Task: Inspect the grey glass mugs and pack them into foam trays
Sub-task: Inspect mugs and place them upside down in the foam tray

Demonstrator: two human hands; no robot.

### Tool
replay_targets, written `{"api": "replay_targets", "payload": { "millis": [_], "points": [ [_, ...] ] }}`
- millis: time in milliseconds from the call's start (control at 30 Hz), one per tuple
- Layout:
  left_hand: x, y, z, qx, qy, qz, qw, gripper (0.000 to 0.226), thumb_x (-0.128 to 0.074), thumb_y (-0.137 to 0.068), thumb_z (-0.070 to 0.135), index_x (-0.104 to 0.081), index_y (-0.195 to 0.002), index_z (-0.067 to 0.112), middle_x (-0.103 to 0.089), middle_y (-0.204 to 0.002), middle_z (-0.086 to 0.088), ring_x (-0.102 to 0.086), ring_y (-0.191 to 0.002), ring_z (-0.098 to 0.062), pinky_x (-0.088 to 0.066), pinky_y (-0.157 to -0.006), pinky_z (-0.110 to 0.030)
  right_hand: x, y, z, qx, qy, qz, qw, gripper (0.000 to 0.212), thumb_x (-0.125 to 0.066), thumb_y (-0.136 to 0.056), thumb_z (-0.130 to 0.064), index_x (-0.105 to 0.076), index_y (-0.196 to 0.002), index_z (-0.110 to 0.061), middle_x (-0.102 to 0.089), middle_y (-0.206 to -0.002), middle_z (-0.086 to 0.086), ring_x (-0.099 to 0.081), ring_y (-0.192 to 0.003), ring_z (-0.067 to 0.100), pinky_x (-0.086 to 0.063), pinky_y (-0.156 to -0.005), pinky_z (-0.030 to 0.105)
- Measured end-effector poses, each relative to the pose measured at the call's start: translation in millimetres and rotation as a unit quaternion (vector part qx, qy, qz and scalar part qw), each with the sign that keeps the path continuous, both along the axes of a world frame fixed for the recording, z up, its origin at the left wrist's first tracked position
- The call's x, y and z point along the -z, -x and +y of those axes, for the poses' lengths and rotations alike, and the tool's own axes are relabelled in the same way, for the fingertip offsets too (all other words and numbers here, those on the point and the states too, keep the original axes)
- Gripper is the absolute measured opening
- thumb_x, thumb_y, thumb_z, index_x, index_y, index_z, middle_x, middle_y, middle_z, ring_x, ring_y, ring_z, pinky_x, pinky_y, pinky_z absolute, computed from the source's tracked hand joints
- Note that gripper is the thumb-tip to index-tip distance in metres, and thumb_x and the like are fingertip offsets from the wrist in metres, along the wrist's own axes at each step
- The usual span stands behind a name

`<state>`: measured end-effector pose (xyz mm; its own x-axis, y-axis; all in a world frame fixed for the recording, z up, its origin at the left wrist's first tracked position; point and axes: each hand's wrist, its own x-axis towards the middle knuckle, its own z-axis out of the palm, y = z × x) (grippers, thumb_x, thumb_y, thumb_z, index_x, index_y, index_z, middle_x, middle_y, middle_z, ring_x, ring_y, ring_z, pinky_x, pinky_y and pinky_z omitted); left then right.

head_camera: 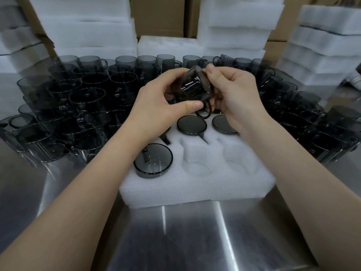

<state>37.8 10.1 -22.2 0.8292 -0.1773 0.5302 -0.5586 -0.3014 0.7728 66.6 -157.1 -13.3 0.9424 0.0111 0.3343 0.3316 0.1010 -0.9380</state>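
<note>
While left hand (156, 102) grips mug (190, 87) (tilted), right (234, 94) pinches.

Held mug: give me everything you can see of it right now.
Dark grey see-through glass mug, cylindrical, with glints and a loop handle pointing down. It is tilted on its side in the air above the white foam tray. The left hand grips its body, thumb underneath; the right hand holds its right end, thumb on top. Nothing else touches it.
</note>
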Motion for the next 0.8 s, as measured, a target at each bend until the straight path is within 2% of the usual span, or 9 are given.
{"api": "replay_targets", "payload": {
  "millis": [67,200,300,367,467,567,633,733,800],
  "points": [
    [0.6,-0.6,0.7,-0.007,0.026,0.003,1.0,0.055,-0.08,-0.07,0.028,-0.059,-0.121,0.023,-0.067,-0.118,0.004,-0.062,-0.113,-0.013,-0.048,-0.103,-0.041,2.2,-6.1,-5.7,0.054,0.035,0.01,0.998,0.014,-0.058,-0.097,-0.013,-0.07,-0.098,-0.006,-0.055,-0.048,0.001,-0.046,-0.037,0.011,-0.041,-0.038,0.022],
    [0.6,-0.7,2.0,-0.023,0.059,0.014,0.998,0.051,-0.079,-0.072,0.027,-0.061,-0.12,0.023,-0.068,-0.115,0.009,-0.064,-0.108,-0.006,-0.05,-0.1,-0.036,7.3,-15.6,-15.1,0.12,0.207,0.022,0.971,0.026,-0.06,-0.095,-0.009,-0.066,-0.119,-0.016,-0.057,-0.061,0.001,-0.055,-0.045,0.011,-0.045,-0.044,0.022],
    [0.4,-1.1,2.5,-0.031,0.064,0.02,0.997,0.048,-0.079,-0.072,0.026,-0.061,-0.117,0.026,-0.069,-0.113,0.01,-0.065,-0.105,-0.004,-0.051,-0.099,-0.033,7.2,-14.8,-12.0,0.111,0.274,0.012,0.955,0.022,-0.063,-0.093,-0.017,-0.07,-0.114,-0.019,-0.065,-0.075,-0.001,-0.058,-0.053,0.01,-0.045,-0.053,0.019],
    [0.5,-1.2,3.1,-0.033,0.066,0.022,0.997,0.048,-0.08,-0.072,0.024,-0.061,-0.116,0.026,-0.069,-0.112,0.011,-0.065,-0.105,-0.004,-0.051,-0.099,-0.033,2.7,-10.7,-9.9,0.088,0.219,0.011,0.972,0.02,-0.058,-0.097,-0.027,-0.072,-0.109,-0.019,-0.068,-0.084,0.0,-0.059,-0.058,0.01,-0.048,-0.055,0.022],
    [1.3,-1.2,3.6,-0.024,0.066,0.028,0.997,0.051,-0.081,-0.071,0.024,-0.059,-0.118,0.024,-0.069,-0.114,0.006,-0.065,-0.109,-0.009,-0.05,-0.1,-0.04,-4.0,-4.0,-8.3,-0.074,0.1,0.018,0.992,0.033,-0.05,-0.1,-0.038,-0.069,-0.117,-0.018,-0.071,-0.102,0.004,-0.066,-0.077,0.013,-0.052,-0.061,0.027],
    [1.1,-0.7,4.1,-0.018,0.061,0.022,0.998,0.053,-0.082,-0.068,0.024,-0.057,-0.116,0.026,-0.069,-0.115,0.004,-0.064,-0.111,-0.012,-0.049,-0.1,-0.044,-1.6,2.3,-3.9,-0.168,0.082,-0.015,0.982,0.029,-0.059,-0.095,-0.029,-0.064,-0.122,-0.02,-0.072,-0.103,-0.004,-0.067,-0.083,0.009,-0.051,-0.061,0.022],
    [1.2,-0.4,4.3,-0.024,0.048,0.012,0.998,0.055,-0.084,-0.065,0.022,-0.058,-0.114,0.028,-0.068,-0.114,0.006,-0.064,-0.111,-0.011,-0.05,-0.1,-0.042,-1.4,3.6,-4.5,-0.164,0.093,-0.036,0.981,0.029,-0.068,-0.087,-0.024,-0.064,-0.116,-0.023,-0.071,-0.105,0.0,-0.067,-0.085,0.014,-0.053,-0.06,0.028],
    [1.8,0.0,3.9,-0.028,0.019,-0.008,0.999,0.057,-0.088,-0.062,0.017,-0.062,-0.111,0.03,-0.069,-0.106,0.015,-0.065,-0.103,-0.003,-0.052,-0.096,-0.031,-2.4,5.6,-6.4,-0.094,0.16,-0.068,0.98,0.034,-0.081,-0.071,-0.032,-0.065,-0.101,-0.027,-0.071,-0.104,0.003,-0.068,-0.081,0.025,-0.056,-0.061,0.046],
    [1.3,1.1,3.0,-0.029,-0.009,-0.025,0.999,0.059,-0.088,-0.061,0.018,-0.061,-0.11,0.035,-0.067,-0.102,0.023,-0.064,-0.101,0.003,-0.051,-0.094,-0.023,-2.5,7.5,-3.4,-0.06,0.161,-0.085,0.981,0.032,-0.084,-0.068,-0.034,-0.062,-0.088,-0.024,-0.069,-0.089,-0.001,-0.065,-0.062,0.011,-0.049,-0.046,0.027]
  ]
}}
